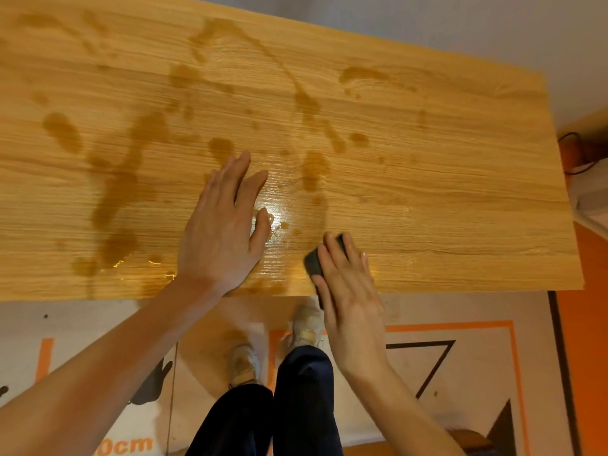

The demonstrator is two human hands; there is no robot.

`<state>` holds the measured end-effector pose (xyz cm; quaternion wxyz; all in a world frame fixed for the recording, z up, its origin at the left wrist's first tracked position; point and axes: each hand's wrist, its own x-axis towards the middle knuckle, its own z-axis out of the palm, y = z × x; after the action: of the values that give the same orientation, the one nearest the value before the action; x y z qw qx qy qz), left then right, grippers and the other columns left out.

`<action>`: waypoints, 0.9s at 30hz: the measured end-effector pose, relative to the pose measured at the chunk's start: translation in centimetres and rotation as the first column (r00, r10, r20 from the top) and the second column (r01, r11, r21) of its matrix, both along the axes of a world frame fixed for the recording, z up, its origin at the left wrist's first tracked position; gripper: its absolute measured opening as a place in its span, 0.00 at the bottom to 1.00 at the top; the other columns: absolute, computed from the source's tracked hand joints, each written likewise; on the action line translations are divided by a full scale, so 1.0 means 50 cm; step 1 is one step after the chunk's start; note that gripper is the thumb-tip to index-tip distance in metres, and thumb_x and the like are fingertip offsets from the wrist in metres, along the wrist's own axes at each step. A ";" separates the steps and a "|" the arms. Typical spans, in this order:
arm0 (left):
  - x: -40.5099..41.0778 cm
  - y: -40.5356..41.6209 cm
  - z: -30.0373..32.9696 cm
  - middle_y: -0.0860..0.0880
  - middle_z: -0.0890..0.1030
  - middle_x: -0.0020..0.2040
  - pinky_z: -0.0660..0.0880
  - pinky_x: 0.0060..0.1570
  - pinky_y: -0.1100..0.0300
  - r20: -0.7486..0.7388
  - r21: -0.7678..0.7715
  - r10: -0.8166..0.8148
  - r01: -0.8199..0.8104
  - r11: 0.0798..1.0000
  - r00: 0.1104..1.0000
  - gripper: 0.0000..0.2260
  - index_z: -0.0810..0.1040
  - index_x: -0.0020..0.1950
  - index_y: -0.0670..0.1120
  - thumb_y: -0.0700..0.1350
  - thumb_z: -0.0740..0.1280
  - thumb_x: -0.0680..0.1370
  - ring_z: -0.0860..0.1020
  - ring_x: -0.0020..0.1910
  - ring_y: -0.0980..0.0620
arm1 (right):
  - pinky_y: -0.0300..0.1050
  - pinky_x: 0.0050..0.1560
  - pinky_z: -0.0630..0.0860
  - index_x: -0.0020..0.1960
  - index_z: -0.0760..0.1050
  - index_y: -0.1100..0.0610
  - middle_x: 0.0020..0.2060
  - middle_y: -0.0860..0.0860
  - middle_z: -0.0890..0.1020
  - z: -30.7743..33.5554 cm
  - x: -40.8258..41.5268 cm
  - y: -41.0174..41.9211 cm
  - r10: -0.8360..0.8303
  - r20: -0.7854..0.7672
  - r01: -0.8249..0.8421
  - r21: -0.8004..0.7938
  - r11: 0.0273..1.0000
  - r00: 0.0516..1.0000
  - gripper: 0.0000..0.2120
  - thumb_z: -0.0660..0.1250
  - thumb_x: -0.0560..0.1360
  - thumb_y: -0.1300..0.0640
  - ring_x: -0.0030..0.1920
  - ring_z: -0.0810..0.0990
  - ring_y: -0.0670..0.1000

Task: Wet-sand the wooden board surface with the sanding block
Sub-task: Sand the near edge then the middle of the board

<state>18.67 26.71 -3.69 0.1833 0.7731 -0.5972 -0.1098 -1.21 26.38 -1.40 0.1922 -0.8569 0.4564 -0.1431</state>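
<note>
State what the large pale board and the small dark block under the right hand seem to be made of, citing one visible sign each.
Large pale board: wood or wood-look laminate, with straight grain lines; water darkens patches and shines glossy near the hands. Small dark grey block: probably foam or rubber, judging by its matt surface and rounded corner; mostly hidden by the right hand.

The wooden board (427,199) in front of me is a broad, light oak-grained panel, blotched all over with dark wet patches (115,192) and glistening where water pools near its front edge. My left hand (223,225) lies flat on it with the fingers straight, and just to its right my right hand (345,278) presses a dark grey sanding block (312,263) against the surface close to that front edge. Under the board, the floor (477,311) is covered with pale printed sheeting marked in orange and black, and my shoes (307,324) stand on it.
</note>
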 end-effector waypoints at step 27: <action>0.003 -0.002 -0.004 0.46 0.59 0.82 0.58 0.78 0.39 -0.056 0.066 0.012 -0.009 0.998 0.998 0.23 0.66 0.77 0.44 0.51 0.56 0.83 0.56 0.82 0.45 | 0.58 0.69 0.68 0.63 0.77 0.63 0.64 0.58 0.77 -0.012 0.014 -0.276 0.110 0.046 -0.109 -0.027 0.994 0.993 0.18 0.71 0.73 0.66 0.69 0.71 0.57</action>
<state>18.81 26.59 -3.89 0.1753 0.7784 -0.5838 -0.1502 -0.53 12.58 -2.00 0.1998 -0.8793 0.4024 -0.1581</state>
